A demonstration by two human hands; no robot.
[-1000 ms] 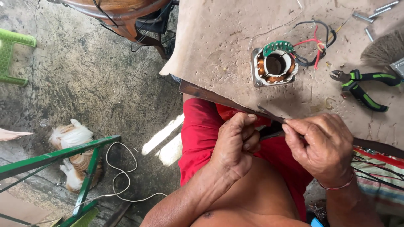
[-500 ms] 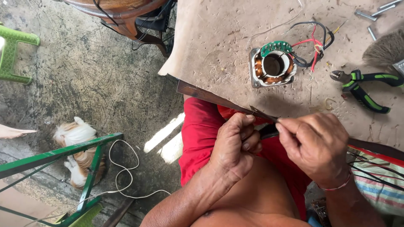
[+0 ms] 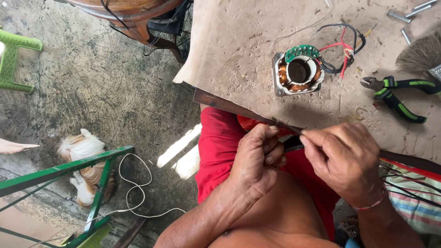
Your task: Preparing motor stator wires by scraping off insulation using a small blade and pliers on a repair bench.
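Note:
My left hand (image 3: 258, 158) and my right hand (image 3: 343, 156) meet just below the near edge of the table (image 3: 239, 64), over my red shorts (image 3: 220, 142). Both are closed around a small dark object (image 3: 292, 143) held between them; what it is cannot be made out. On the tabletop beyond them lies a motor stator (image 3: 298, 71) with copper windings, a green circuit board and red and black wires (image 3: 342, 43). Green-handled pliers (image 3: 399, 94) lie to its right.
Metal bolts (image 3: 404, 18) and a brush (image 3: 420, 53) sit at the table's far right. A white and brown animal (image 3: 85, 165) lies on the concrete floor beside a green metal frame (image 3: 64, 167) and a white cord (image 3: 138, 193). A green stool (image 3: 16, 59) stands at left.
My hands have stayed together at the table edge, with the right fingers shifting slightly on the dark object. Nothing on the table has moved.

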